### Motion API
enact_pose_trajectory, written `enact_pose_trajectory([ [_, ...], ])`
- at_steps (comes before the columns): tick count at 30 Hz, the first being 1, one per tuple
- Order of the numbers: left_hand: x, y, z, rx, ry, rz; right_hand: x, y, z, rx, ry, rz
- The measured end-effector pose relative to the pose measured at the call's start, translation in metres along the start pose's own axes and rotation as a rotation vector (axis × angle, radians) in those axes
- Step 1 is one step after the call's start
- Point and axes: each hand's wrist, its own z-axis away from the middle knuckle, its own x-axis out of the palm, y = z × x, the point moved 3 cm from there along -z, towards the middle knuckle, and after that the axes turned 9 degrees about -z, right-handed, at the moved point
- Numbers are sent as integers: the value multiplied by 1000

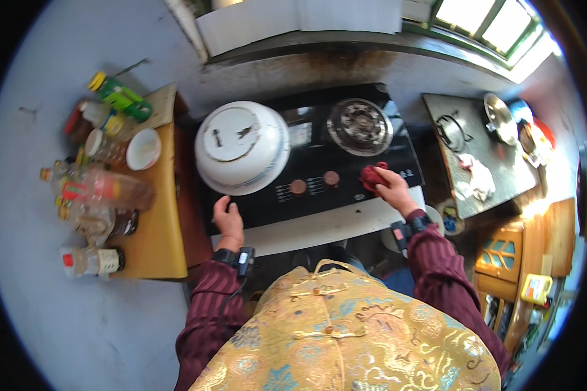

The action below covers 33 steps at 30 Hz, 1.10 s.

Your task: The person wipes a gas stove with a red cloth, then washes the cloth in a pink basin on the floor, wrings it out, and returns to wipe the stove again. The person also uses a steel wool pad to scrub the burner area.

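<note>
My right hand point(395, 190) grips a bunched dark red cloth point(372, 178) against the black glass top of a gas stove point(313, 205), near its front right corner. Behind the cloth is a round metal burner point(360, 127). A large white enamel basin point(242, 146) rests upside down over the stove's left side, hiding what is under it. My left hand point(228, 220) is at the stove's front left, just below the basin's rim, with fingers apart and nothing in them. Two brown control knobs, one left point(298, 186) and one right point(331, 179), sit between my hands.
At left, a yellow-topped cabinet point(166, 220) bears several bottles and a white bowl point(144, 149). A grey slab table point(489, 181) to the right holds a pot-support ring point(451, 133), a metal pan point(500, 117) and a pale crumpled cloth point(477, 178). A wall stands behind the stove.
</note>
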Motion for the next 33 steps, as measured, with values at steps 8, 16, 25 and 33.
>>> enact_pose_trajectory([
  [8, 5, 43, 38, -168, -192, 357, -2, 16, 24, 222, 40, -232],
  [16, 42, 100, 102, -57, -841, 274, 53, -15, 68, 854, 304, -1107],
  [25, 106, 85, 211, -618, -1192, 463, 90, -81, 141, 826, -337, -1140],
  [33, 115, 53, 194, -248, -910, 628, 59, -26, 182, 832, -306, -787],
])
